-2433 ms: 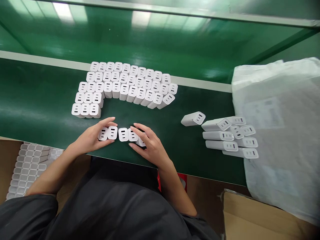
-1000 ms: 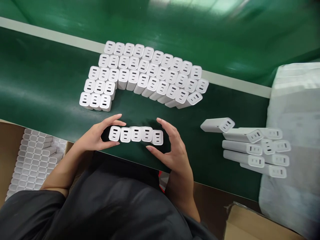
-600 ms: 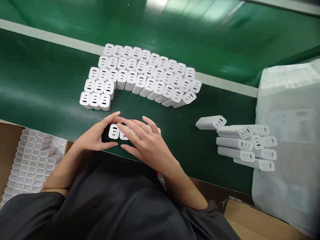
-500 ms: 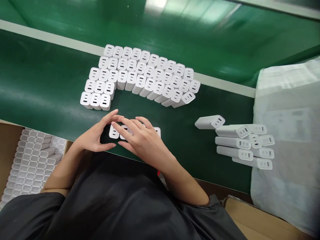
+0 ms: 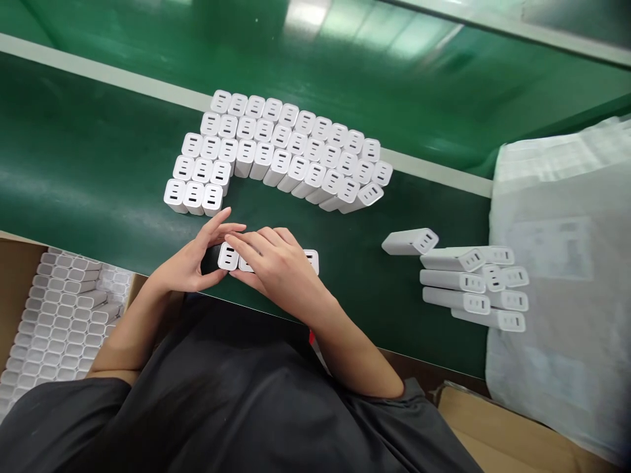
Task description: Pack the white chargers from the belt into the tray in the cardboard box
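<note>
Several white multi-port chargers stand in a short row on the green table, close to its near edge. The leftmost charger [image 5: 227, 257] and the right-end charger [image 5: 311, 261] show; those between are mostly covered. My right hand [image 5: 279, 263] lies over this row, fingers together along the far side and thumb on the near side, gripping the left-end chargers. Curved in a C at the row's left end is my left hand [image 5: 194, 259], its thumb and fingers apart. The thumb tip is near the leftmost charger; contact is unclear. Beyond my hands stands a larger block of upright chargers [image 5: 280, 161].
More chargers [image 5: 453, 281] lie stacked on their sides at the right, beside a whitish plastic bag [image 5: 542, 295]. A box of many white casings [image 5: 64, 322] sits below the table at left. A cardboard box [image 5: 493, 420] is at lower right.
My right hand's fingers have drawn together around the left end of the row. My left thumb has come closer to it. The whole view has shifted slightly.
</note>
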{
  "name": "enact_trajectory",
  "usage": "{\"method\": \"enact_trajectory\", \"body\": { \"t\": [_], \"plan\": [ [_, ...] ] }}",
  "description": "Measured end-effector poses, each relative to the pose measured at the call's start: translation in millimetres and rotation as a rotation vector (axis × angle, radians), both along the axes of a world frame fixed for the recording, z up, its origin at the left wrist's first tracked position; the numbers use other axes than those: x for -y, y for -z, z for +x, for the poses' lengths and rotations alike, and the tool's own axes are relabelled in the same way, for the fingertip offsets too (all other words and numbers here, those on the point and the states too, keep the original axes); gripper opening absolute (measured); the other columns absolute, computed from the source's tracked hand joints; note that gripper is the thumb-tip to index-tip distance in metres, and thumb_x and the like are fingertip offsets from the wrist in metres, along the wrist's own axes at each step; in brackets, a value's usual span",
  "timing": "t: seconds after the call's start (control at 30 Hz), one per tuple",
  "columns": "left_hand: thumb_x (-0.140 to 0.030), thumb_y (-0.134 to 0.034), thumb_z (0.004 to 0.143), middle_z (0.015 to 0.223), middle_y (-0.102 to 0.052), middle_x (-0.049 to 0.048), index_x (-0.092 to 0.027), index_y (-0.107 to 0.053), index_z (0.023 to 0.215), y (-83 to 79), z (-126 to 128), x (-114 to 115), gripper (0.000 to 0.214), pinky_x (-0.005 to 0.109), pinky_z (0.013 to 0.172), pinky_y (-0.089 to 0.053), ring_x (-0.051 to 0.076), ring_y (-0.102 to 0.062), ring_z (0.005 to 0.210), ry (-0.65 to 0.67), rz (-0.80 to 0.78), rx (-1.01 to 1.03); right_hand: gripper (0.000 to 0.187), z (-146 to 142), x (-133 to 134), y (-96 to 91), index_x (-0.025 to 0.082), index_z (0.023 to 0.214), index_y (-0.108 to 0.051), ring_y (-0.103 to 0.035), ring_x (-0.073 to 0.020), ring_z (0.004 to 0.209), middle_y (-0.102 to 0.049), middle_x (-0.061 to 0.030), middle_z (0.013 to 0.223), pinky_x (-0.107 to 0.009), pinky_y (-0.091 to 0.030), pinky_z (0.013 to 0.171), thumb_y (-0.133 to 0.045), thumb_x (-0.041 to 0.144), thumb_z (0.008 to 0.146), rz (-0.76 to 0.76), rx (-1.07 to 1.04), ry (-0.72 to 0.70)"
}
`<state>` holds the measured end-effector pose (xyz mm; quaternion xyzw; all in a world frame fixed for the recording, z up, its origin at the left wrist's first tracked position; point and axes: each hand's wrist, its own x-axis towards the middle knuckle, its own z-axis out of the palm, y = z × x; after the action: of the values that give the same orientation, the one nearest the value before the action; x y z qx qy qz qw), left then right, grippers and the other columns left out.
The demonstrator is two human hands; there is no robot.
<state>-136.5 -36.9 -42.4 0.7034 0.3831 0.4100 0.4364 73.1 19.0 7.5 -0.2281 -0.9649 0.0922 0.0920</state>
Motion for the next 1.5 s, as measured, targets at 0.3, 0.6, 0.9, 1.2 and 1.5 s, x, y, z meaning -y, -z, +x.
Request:
{"method": "enact_trajectory", "body": {
  "t": [0.3, 0.6, 0.9, 1.2, 1.5],
  "plan": [
    [-0.016, -0.067, 0.086, 0.145, -0.051, 0.0166, -0.033, -0.008, 0.159, 0.5, 0, 2, 0.096, 0.044, 0.104, -0.052, 0.026, -0.061, 0.121, -0.020, -0.042, -0.019, 0.061, 63, -13, -39.9, 0.031, 0.146, -0.047, -0.066, -0.0254, 0.102, -0.070, -0.0056, 0.116, -0.040, -0.054, 0.082, -0.071, 0.037, 0.090, -0.117, -0.570, 0.219],
    [-0.016, -0.066, 0.086, 0.129, -0.065, 0.0122, -0.030, -0.007, 0.160, -3.7, 3, 3, 0.096, 0.040, 0.104, -0.048, 0.023, -0.063, 0.118, -0.052, -0.039, -0.108, 0.063, 169, -16, 33.5, 0.023, 0.138, -0.060, -0.067, -0.0345, 0.090, -0.075, -0.0117, 0.105, -0.046, -0.055, 0.068, -0.078, 0.040, 0.081, 0.225, -0.379, 0.775],
    [-0.017, -0.071, 0.084, 0.125, -0.068, 0.0108, -0.028, -0.019, 0.158, -0.5, 6, 5, 0.091, 0.040, 0.105, -0.049, 0.023, -0.065, 0.115, -0.131, 0.065, -0.089, 0.048, 163, -10, 38.9, 0.028, 0.137, -0.059, -0.062, -0.0396, 0.110, -0.067, -0.0133, 0.122, -0.056, -0.052, 0.090, -0.069, 0.036, 0.090, 0.228, -0.377, 0.785],
    [-0.013, -0.075, 0.081, 0.123, -0.069, 0.0099, -0.029, -0.022, 0.158, -6.5, 13, 6, 0.094, 0.042, 0.107, -0.050, 0.022, -0.065, 0.115, -0.213, 0.262, -0.023, 0.054, 103, 9, 15.4, 0.029, 0.142, -0.052, -0.064, -0.0285, 0.110, -0.067, -0.0075, 0.125, -0.046, -0.052, 0.094, -0.068, 0.026, 0.091, 0.062, -0.509, 0.495],
    [-0.022, -0.082, 0.078, 0.155, -0.043, 0.0145, -0.043, -0.009, 0.157, -39.5, 39, 22, 0.110, 0.039, 0.098, -0.057, 0.025, -0.065, 0.118, -0.072, 0.096, 0.057, 0.048, 57, 21, -9.2, 0.026, 0.142, -0.051, -0.053, -0.0214, 0.128, -0.060, -0.0055, 0.141, -0.040, -0.045, 0.108, -0.060, 0.038, 0.097, -0.214, -0.353, -0.076]
  ]
}}
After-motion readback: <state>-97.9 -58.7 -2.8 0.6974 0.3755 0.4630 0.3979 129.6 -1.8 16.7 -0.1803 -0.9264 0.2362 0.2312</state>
